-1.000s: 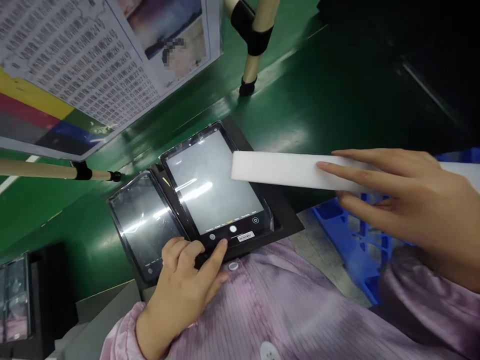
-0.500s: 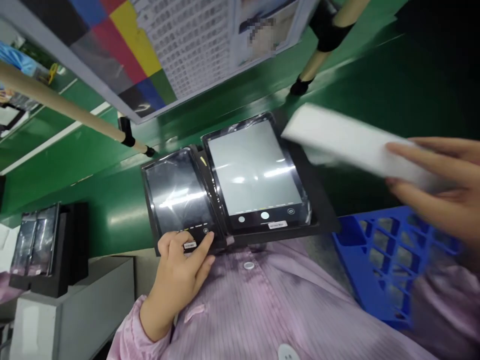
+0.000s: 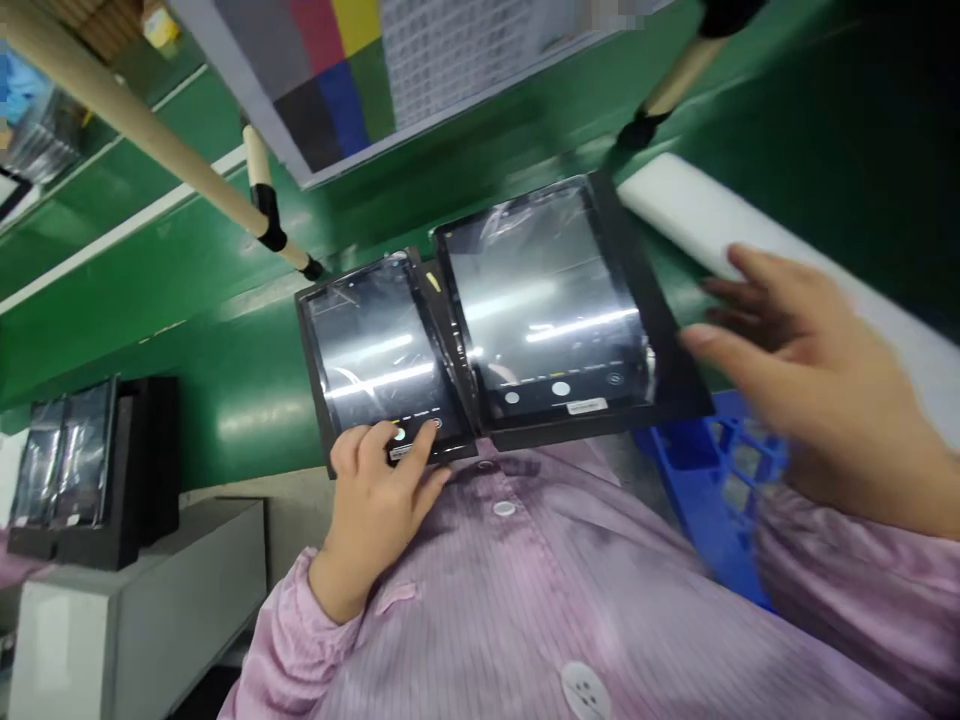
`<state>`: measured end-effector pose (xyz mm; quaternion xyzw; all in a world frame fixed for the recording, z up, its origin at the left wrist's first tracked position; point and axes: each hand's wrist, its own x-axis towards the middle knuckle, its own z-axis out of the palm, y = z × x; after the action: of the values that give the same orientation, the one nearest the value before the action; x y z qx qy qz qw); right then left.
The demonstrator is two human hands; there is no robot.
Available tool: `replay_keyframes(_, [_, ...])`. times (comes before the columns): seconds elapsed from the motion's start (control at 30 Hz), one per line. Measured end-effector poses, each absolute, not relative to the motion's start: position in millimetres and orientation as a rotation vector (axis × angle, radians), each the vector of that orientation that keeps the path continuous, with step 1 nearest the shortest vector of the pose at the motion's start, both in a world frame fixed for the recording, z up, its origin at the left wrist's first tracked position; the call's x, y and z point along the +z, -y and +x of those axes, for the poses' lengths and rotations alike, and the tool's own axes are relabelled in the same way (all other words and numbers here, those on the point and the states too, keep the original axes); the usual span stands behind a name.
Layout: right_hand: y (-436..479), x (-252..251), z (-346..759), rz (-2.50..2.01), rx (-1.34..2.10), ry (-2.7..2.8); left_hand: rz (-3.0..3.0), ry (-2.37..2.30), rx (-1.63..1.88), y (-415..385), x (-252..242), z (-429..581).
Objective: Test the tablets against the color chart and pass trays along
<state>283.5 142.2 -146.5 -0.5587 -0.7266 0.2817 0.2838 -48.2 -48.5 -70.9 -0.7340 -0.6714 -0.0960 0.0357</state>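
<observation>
Two tablets wrapped in clear film lie side by side in a black tray [image 3: 675, 385] on the green belt. The left tablet [image 3: 375, 350] has a dark screen, and the right tablet [image 3: 544, 300] shows a grey camera view. My left hand [image 3: 379, 500] is curled on the near edge of the left tablet, with the thumb pressed by its on-screen buttons. My right hand [image 3: 810, 380] hovers with fingers spread over a long white foam strip [image 3: 675, 205]. The strip lies on the belt to the right of the tray.
A blue plastic crate [image 3: 720, 470] sits below the tray on the right. A colour test chart [image 3: 352, 70] hangs above on tan poles [image 3: 150, 140]. At the left, another black tray with tablets [image 3: 67, 465] stands on a grey box [image 3: 135, 610].
My right hand carried the foam strip up and to the right, set it on the belt and spread its fingers. My left hand shifted from the right tablet's edge to the left tablet.
</observation>
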Motion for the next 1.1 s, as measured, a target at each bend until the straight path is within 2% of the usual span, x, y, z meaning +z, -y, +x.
replay_keyframes(0.13, [-126.8,-122.5,256.0,-1.483,1.127,1.905,-2.146,2.246,-0.274,51.2,-80.1,-81.9])
replay_keyframes(0.33, [-128.6,-117.1,253.4,-1.492,1.005,2.041,-1.742,2.918,-0.491,60.1,-93.8,-127.3])
replay_keyframes(0.43, [-128.4,-116.4,254.1,-1.479,1.118,1.932,-1.568,3.223,-0.741,67.0,-93.4,-145.2])
replay_keyframes(0.5, [-129.8,-117.6,255.2,-1.472,1.196,1.789,-1.520,3.274,-1.032,68.7,-92.4,-152.4])
replay_keyframes(0.57, [-132.8,-118.8,253.5,-1.474,1.128,1.693,-1.363,3.235,-1.420,65.6,-91.5,-152.9])
replay_keyframes(0.67, [-134.8,-114.7,238.3,-1.435,0.846,1.695,-0.844,3.058,-2.148,50.9,-89.9,-142.8])
replay_keyframes(0.77, [-126.5,-100.3,206.8,-1.283,0.713,1.787,-0.601,2.892,-2.668,33.2,-86.2,-129.1])
replay_keyframes(0.97, [-96.5,-71.1,144.5,-0.933,0.942,2.250,-0.711,2.544,-3.174,32.9,-71.3,-109.5])
replay_keyframes(1.1, [-90.6,-61.6,130.8,-0.866,1.112,2.121,-0.927,2.261,-3.362,42.2,-56.4,-95.3])
